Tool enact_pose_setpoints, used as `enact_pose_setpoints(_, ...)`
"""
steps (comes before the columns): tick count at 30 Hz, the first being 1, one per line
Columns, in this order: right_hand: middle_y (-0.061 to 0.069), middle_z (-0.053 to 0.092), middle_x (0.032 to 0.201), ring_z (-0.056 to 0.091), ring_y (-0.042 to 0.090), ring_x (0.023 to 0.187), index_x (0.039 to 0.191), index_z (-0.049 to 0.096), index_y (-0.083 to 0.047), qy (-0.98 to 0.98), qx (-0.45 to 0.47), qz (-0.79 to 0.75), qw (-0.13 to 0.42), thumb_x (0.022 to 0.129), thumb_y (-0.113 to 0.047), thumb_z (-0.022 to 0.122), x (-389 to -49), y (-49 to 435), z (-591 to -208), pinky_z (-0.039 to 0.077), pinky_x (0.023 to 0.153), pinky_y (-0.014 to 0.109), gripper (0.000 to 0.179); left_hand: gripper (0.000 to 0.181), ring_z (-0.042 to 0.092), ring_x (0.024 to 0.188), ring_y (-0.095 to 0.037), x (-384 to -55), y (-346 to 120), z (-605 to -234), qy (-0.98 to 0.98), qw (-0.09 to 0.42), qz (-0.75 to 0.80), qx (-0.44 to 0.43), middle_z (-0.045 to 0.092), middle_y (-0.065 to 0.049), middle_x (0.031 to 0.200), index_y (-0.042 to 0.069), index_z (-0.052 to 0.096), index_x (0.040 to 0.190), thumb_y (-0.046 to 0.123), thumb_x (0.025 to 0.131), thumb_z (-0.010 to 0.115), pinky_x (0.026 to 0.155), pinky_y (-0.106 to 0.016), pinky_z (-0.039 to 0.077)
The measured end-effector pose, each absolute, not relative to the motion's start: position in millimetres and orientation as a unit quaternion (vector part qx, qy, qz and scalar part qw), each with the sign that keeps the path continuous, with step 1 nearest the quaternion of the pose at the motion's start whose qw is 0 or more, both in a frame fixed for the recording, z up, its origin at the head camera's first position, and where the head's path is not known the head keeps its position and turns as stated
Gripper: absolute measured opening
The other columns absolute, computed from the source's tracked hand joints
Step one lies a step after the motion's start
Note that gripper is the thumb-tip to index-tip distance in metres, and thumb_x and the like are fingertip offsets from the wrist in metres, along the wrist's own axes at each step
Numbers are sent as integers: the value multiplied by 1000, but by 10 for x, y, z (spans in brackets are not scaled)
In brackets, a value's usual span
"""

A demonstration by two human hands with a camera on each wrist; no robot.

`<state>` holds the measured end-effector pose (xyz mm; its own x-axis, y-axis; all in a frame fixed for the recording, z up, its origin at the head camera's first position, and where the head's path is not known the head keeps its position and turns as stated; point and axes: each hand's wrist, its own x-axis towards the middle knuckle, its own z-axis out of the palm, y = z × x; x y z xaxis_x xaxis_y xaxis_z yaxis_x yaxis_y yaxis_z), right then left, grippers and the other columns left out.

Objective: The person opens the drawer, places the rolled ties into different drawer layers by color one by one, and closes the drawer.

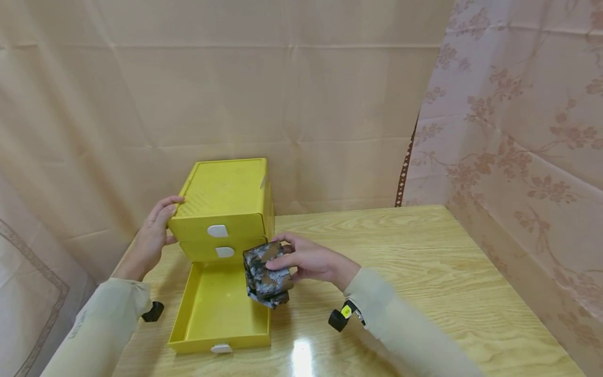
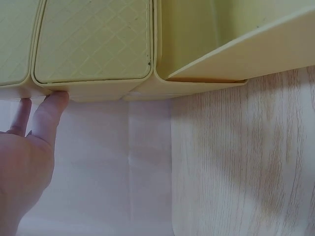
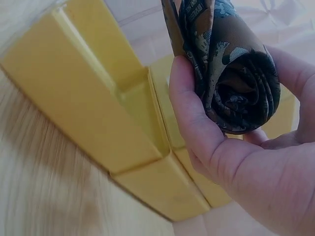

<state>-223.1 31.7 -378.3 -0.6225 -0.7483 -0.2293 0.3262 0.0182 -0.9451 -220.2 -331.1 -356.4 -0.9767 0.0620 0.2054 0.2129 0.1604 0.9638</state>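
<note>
In the head view, my right hand point(image 1: 313, 260) grips a rolled bundle of camouflage cloth point(image 1: 264, 272) between thumb and fingers. The bundle is held over the right side of a pulled-out yellow drawer point(image 1: 221, 343). In the right wrist view, the cloth point(image 3: 236, 98) shows its coiled end. My left hand point(image 1: 151, 238) rests against the left side of the yellow drawer unit point(image 1: 226, 183), fingers at its top edge. From the left wrist view, fingertips of the left hand point(image 2: 29, 142) touch the unit's side wall, fairly straight.
Above the extended bottom drawer, two closed drawers with white tabs point(image 1: 218, 231) face me. The unit stands on a wood-grain table point(image 1: 400, 272). A beige curtain point(image 1: 235, 94) hangs behind it, and a flowered cloth point(image 1: 527, 131) hangs on the right.
</note>
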Motion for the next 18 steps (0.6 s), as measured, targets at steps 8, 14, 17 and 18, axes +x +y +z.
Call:
enact_pose_setpoints(8, 17, 53, 128, 62, 30, 108, 136, 42, -13, 579, -189, -674, 419, 92, -8, 70, -2114, 41, -3760, 58, 80, 45, 52, 32, 59, 99, -10, -2188, -3313, -3559, -748, 59, -654, -96, 49, 2, 126, 24, 50, 136, 40, 110, 42, 75, -29, 56)
enact_pose_setpoints(14, 16, 51, 127, 61, 31, 108, 136, 43, -15, 575, -189, -671, 428, 92, -7, 71, -2036, -135, -3723, 57, 82, 45, 53, 31, 58, 101, -11, -2193, -3314, -3563, -747, 60, -656, -92, 49, 2, 126, 25, 51, 136, 40, 110, 42, 75, -29, 56)
enact_pose_setpoints(17, 16, 51, 127, 61, 32, 108, 136, 44, -15, 575, -186, -671, 430, 91, -6, 71, -2026, -204, -3722, 57, 83, 48, 53, 32, 57, 101, -11, -2195, -3311, -3561, -749, 60, -654, -90, 49, 2, 126, 25, 51, 136, 41, 110, 43, 75, -29, 56)
enact_pose_setpoints(18, 16, 51, 127, 61, 32, 108, 136, 44, -15, 576, -184, -670, 431, 91, -6, 71, -2027, -226, -3728, 57, 83, 48, 53, 33, 57, 102, -11, -2194, -3310, -3560, -753, 60, -649, -89, 49, 2, 126, 25, 50, 137, 42, 109, 42, 75, -29, 56)
